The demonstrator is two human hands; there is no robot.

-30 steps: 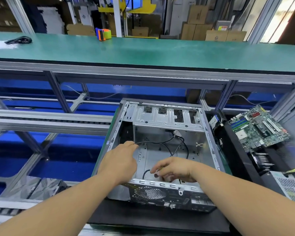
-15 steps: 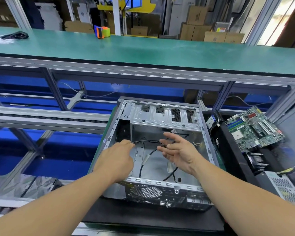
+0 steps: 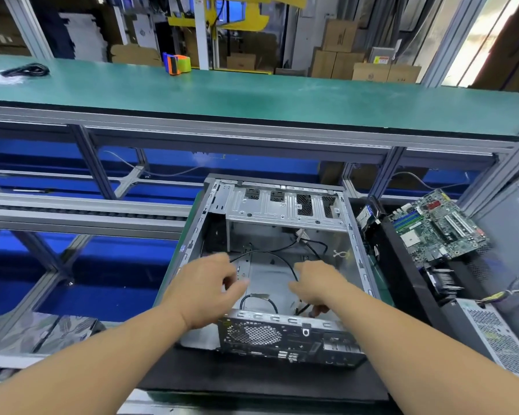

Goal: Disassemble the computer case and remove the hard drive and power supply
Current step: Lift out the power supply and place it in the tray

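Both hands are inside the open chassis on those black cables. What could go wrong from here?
1. The black cable loops across the case floor between the left hand and right hand; a hard pull may snag or tear it.
2. Bare wrists cross the stamped rear panel; cuts seem possible.
3. The motherboard sits tilted to the right of the case; a stray elbow might knock it.

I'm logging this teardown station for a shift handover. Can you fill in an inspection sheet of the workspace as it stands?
Surface: black mat under the case.
Job's things: computer case open, interior mostly bare; motherboard and power supply lie outside, to its right.
Clutter: orange-green tape dispenser on green bench.
Grip: left hand and right hand inside the case; right fingers hidden.
Cables: black cable loops between the hands.
Surroundings: cardboard boxes behind.
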